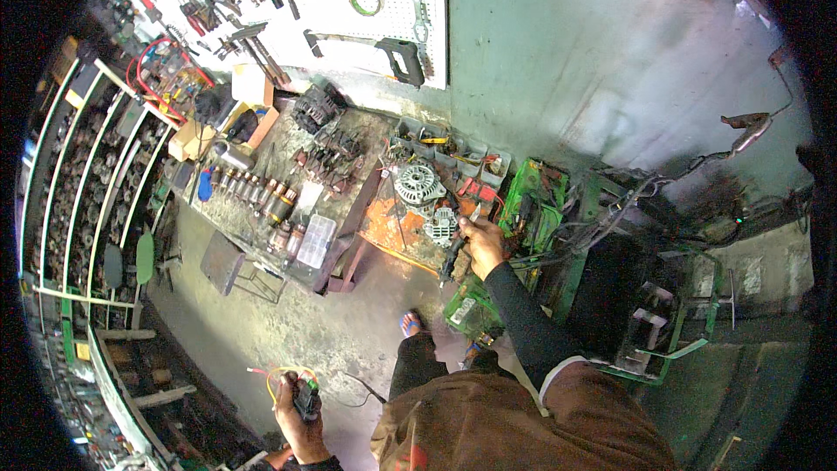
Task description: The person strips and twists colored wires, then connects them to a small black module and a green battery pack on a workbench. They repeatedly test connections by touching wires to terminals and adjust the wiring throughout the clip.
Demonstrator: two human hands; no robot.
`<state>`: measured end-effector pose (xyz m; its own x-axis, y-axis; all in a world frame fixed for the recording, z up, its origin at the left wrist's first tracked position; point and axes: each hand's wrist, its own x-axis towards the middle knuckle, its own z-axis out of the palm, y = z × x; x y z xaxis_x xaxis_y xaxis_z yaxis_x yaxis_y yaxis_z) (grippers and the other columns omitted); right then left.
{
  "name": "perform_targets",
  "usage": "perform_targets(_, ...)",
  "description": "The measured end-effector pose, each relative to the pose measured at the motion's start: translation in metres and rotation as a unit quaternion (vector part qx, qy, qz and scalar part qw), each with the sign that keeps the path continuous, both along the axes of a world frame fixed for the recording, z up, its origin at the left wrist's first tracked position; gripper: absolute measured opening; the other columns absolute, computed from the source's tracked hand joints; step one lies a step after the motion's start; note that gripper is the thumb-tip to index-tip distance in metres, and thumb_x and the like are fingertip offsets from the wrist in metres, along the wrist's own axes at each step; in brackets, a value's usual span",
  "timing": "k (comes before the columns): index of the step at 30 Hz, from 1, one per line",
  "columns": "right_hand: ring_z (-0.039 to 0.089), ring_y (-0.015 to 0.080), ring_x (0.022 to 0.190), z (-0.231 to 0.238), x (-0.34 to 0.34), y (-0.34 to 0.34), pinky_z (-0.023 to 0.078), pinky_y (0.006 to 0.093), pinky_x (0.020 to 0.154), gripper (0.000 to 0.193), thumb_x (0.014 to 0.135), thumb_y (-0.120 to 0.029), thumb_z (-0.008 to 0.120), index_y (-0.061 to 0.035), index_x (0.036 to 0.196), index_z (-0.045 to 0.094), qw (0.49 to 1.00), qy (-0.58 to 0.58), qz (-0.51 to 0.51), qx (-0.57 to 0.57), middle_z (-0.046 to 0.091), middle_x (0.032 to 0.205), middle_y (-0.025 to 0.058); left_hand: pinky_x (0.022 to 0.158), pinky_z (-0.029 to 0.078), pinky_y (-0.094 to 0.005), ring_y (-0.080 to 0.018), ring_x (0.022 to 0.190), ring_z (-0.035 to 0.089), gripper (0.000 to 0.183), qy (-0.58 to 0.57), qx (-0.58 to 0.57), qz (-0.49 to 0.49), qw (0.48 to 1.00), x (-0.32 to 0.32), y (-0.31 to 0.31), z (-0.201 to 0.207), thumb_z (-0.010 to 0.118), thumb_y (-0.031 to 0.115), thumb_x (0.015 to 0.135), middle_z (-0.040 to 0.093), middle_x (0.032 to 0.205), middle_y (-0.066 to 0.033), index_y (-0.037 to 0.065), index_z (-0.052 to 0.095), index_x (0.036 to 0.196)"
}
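Note:
Low at the left, my left hand [299, 426] is closed round a small black electrical part [307, 399] with a green patch. Thin yellow and red wires [281, 373] loop out from it. My right hand [484, 249] reaches over the bench's right end with its fingers bent together. A pointed metallic piece [475, 212] shows at its fingertips; what the fingers hold is not clear. Just beside that hand lies a dark, elongated tool [452, 260]. An alternator with a silver finned housing [418, 185] and a smaller silver ribbed part [441, 225] lie nearby.
The worn bench [288, 153] carries metal parts, a clear plastic box [316, 242] and grey bins [471, 157]. Green crates [532, 187] stand right of it. A hacksaw [401, 61] hangs on the pegboard. Racks of parts [87, 166] line the left; a stool [224, 259] stands below the bench.

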<state>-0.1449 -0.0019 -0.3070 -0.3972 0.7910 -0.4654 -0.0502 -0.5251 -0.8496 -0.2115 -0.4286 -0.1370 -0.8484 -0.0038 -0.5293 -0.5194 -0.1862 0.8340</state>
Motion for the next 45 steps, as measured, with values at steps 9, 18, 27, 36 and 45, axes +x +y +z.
perform_targets(9,0.059,0.0149,0.068,-0.194,-0.078,0.048,0.049,0.0327,0.056,0.023,0.088,-0.022,0.078,-0.0029,0.094,0.067,0.988,-0.113,-0.069,-0.082,0.066,0.081,0.0024,0.064,0.053,-0.0239,-0.0102,0.079,0.067,0.027,-0.067,-0.017,-0.079,0.994,-0.138,-0.007,-0.017,0.066,0.025,0.098,0.072,0.093,-0.0028,0.008,0.066,0.118)
perform_targets(18,0.069,0.0199,0.082,-0.322,-0.104,0.093,0.059,0.0342,0.067,0.019,0.088,-0.008,0.067,-0.0069,0.107,0.069,0.979,-0.166,-0.118,0.01,0.072,0.1,0.0053,0.055,0.038,-0.0242,-0.0085,0.061,0.051,0.024,-0.055,-0.157,-0.117,0.979,-0.253,0.044,-0.044,0.053,0.028,0.103,0.056,0.074,0.0019,0.008,0.066,0.096)
perform_targets(27,0.068,0.024,0.079,-0.286,-0.06,0.091,0.054,0.0365,0.068,0.013,0.077,-0.011,0.072,-0.0096,0.09,0.074,0.758,-0.56,0.125,0.309,0.071,0.09,0.0111,0.054,0.036,-0.0221,-0.0078,0.06,0.05,0.021,-0.065,-0.074,-0.218,0.971,-0.275,0.088,-0.056,0.063,0.031,0.099,0.058,0.077,0.0022,0.01,0.062,0.095)
perform_targets(36,0.064,0.0224,0.1,0.114,-0.052,-0.107,0.05,0.0376,0.092,0.034,0.094,-0.029,0.072,-0.0011,0.112,0.069,0.907,0.122,0.353,0.194,0.069,0.108,0.011,0.06,0.042,-0.024,-0.0086,0.073,0.056,0.026,-0.055,0.059,-0.321,0.944,-0.271,0.121,-0.054,0.061,0.032,0.1,0.064,0.092,0.0002,0.008,0.064,0.11)
perform_targets(45,0.062,0.0314,0.085,0.331,-0.026,-0.224,0.047,0.0522,0.076,0.03,0.099,-0.031,0.063,-0.0026,0.109,0.068,0.618,0.442,0.376,0.531,0.065,0.103,0.0138,0.064,0.045,-0.0242,-0.0093,0.077,0.059,0.029,0.01,0.145,-0.398,0.906,-0.227,0.158,-0.046,0.066,0.035,0.096,0.066,0.094,0.001,0.01,0.066,0.11)
